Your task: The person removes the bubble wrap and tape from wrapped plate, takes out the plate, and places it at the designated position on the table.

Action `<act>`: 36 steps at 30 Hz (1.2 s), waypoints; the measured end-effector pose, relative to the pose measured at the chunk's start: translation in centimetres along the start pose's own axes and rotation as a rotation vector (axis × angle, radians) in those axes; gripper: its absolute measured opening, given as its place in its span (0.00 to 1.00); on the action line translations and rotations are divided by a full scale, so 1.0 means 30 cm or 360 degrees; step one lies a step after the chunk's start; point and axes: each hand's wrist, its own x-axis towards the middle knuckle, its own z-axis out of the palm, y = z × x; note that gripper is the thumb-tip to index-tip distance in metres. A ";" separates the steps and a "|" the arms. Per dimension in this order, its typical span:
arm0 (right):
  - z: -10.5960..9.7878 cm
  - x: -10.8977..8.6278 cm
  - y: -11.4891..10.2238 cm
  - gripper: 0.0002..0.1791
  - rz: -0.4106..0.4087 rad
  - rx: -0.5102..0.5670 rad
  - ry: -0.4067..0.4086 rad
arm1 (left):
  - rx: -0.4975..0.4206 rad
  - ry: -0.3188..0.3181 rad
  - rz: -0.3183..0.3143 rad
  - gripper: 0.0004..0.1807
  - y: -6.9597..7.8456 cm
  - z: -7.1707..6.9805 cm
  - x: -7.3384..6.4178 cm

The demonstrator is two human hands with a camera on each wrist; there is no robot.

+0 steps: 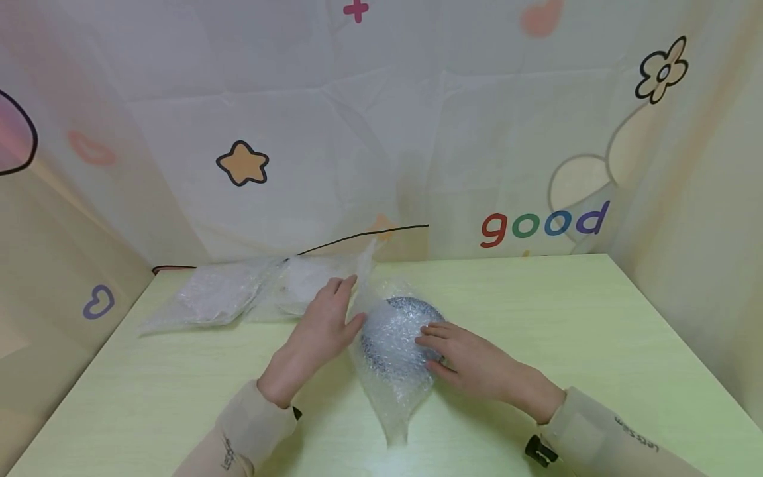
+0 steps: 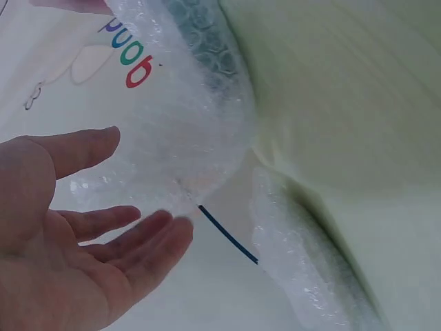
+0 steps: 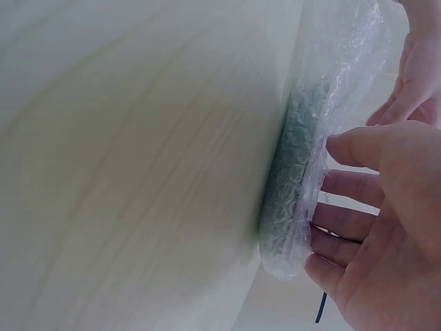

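Fingers of the right hand (image 1: 477, 364) slightly spread, tips against the bubble-wrapped round object (image 1: 393, 331); those of the left hand (image 1: 320, 326) loose, pinching nothing, beside the raised wrap edge (image 1: 365, 265). Best, I judge: steady with light tips, smooth that edge without tugging. Beyond the left fingers, wrapped packets (image 1: 220, 293).

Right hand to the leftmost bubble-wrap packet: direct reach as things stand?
Probably not directly: between the right hand and the leftmost bubble-wrap packet lie the wrapped round item and the left hand. It would likely have to go over or around both.
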 end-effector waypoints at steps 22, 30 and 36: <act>-0.001 0.004 0.001 0.22 -0.0031 -0.0020 0.0015 | 0.0181 0.0299 0.0308 0.36 0.105 -0.023 -0.025; -0.002 0.002 0.001 0.22 -0.0035 -0.0026 0.0017 | 0.0354 0.0072 0.0553 0.29 0.105 -0.011 -0.023; -0.003 0.003 0.000 0.22 -0.0018 -0.0009 0.0003 | 0.0509 -0.0174 0.0673 0.28 0.103 0.002 -0.020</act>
